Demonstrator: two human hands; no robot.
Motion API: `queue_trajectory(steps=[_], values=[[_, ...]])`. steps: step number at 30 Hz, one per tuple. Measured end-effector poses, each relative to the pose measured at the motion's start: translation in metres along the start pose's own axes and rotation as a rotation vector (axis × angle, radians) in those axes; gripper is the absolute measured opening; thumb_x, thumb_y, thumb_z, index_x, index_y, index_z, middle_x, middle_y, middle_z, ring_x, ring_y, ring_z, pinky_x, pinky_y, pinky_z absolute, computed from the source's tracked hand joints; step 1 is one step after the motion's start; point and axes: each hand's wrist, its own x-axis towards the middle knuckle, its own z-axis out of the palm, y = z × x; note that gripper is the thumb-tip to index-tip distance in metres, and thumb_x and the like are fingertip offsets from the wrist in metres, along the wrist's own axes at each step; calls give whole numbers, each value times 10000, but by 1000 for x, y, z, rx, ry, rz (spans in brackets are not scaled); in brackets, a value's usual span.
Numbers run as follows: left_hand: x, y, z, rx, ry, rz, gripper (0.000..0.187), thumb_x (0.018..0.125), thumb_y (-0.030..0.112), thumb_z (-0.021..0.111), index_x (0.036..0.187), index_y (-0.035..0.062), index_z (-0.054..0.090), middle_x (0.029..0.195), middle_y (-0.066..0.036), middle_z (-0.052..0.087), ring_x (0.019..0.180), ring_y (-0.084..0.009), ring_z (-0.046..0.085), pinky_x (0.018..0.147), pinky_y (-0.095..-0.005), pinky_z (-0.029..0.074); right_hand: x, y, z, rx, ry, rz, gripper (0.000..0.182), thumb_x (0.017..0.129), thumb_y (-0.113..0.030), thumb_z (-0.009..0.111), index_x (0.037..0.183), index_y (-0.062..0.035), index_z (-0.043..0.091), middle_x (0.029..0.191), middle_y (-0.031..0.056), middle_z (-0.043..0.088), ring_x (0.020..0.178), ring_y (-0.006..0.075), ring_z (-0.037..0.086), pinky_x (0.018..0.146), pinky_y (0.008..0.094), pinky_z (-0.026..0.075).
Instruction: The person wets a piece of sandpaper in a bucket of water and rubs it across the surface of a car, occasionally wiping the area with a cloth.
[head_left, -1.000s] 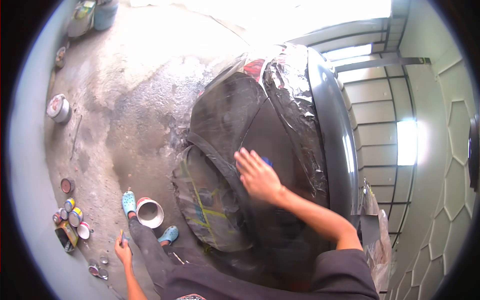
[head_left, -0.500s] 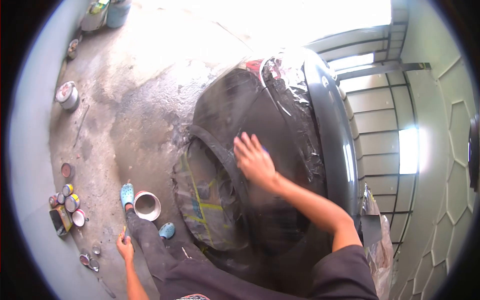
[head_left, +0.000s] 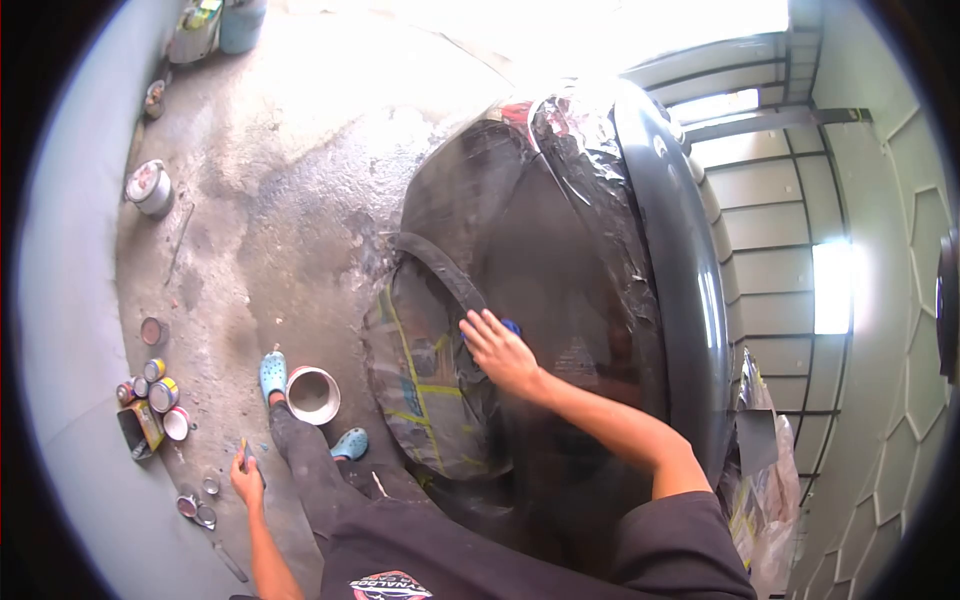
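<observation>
- Fender panel (head_left: 540, 270), dark and dull, curves above the masked wheel (head_left: 425, 385) — that's where your right hand (head_left: 497, 352) is pressed flat.
- Fingers spread over a small blue pad (head_left: 511, 326), pinning it against the panel at the wheel-arch edge.
- Your left hand (head_left: 246, 478) hangs low over the concrete floor (head_left: 280, 200), closed around a small thin object, too tiny to name.
- White bucket (head_left: 312, 394) sits between your blue clogs (head_left: 272, 375).
- Paint tins (head_left: 155, 395) are clustered by the wall, well apart from the car.

One car (head_left: 560, 250), two clogs (head_left: 273, 375).
</observation>
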Motion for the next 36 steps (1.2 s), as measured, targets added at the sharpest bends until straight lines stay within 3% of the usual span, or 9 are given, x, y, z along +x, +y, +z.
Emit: queue_trajectory(steps=[6, 9, 13, 16, 19, 23, 30, 34, 36], values=[[-11, 27, 12, -24, -34, 137, 372, 920, 53, 812, 1270, -47, 738, 1294, -205, 761, 1197, -326, 734, 1075, -426, 563, -79, -69, -23, 84, 29, 116, 448, 970, -267, 615, 1344, -62, 752, 1652, 144, 562, 1626, 367, 394, 1375, 538, 241], [-24, 41, 18, -1, -22, 181, 347, 919, 38, 791, 1256, -32, 749, 1209, -165, 784, 1088, -263, 751, 993, -397, 581, -130, -103, -36, 123, 95, 118, 361, 957, -238, 633, 1249, -71, 765, 1505, 120, 650, 1536, 343, 494, 1303, 492, 348], [-36, 41, 19, -59, -63, 193, 351, 906, 36, 810, 1245, -35, 752, 1233, -188, 779, 1128, -293, 757, 1010, -407, 588, -185, -153, -35, 401, 130, 193, 229, 906, -228, 707, 1110, -137, 757, 1240, 72, 694, 1230, 286, 647, 1051, 412, 506], [-48, 61, 18, -79, -86, 184, 331, 914, 26, 806, 1238, -23, 757, 1135, -131, 793, 1031, -213, 748, 940, -361, 580, -194, -181, -30, 719, 335, 328, 135, 902, -236, 783, 1016, -167, 764, 1025, 65, 739, 928, 281, 735, 812, 402, 579], [-54, 77, 29, -195, -56, 209, 288, 950, 65, 800, 1220, -25, 758, 1086, -121, 789, 980, -205, 738, 916, -363, 580, -164, -211, -25, 1115, 520, 613, 93, 957, -228, 771, 948, -136, 778, 901, 82, 765, 824, 305, 751, 739, 423, 583], [-70, 124, 38, -266, -83, 276, 280, 951, 92, 813, 1200, -23, 761, 1088, -126, 790, 972, -209, 742, 911, -371, 583, -83, -235, -23, 1449, 330, 973, 388, 1021, -423, 693, 875, -77, 788, 821, 191, 764, 790, 463, 740, 718, 539, 585], [-61, 196, 37, -159, -299, 398, 347, 963, 150, 842, 1257, -19, 767, 986, -87, 787, 847, -157, 711, 825, -323, 574, 75, -319, 4, 1737, 383, 1305, 436, 1042, -455, 607, 968, -89, 833, 952, 302, 765, 958, 562, 736, 852, 628, 585], [-28, 227, 30, -156, -643, 102, 347, 1000, 246, 838, 1254, 20, 770, 816, 15, 674, 639, -75, 581, 571, -250, 474, 140, -352, 9, 1771, 639, 1505, 413, 1045, -379, 623, 912, -32, 803, 936, 287, 749, 933, 530, 734, 794, 582, 577], [-20, 242, 20, -177, -834, -99, 349, 1029, 349, 801, 1232, 66, 766, 784, 63, 587, 619, -48, 538, 484, -242, 418, 150, -352, 0, 1846, 443, 1640, 387, 1059, -377, 653, 926, -50, 812, 894, 228, 788, 880, 429, 788, 787, 508, 588]])
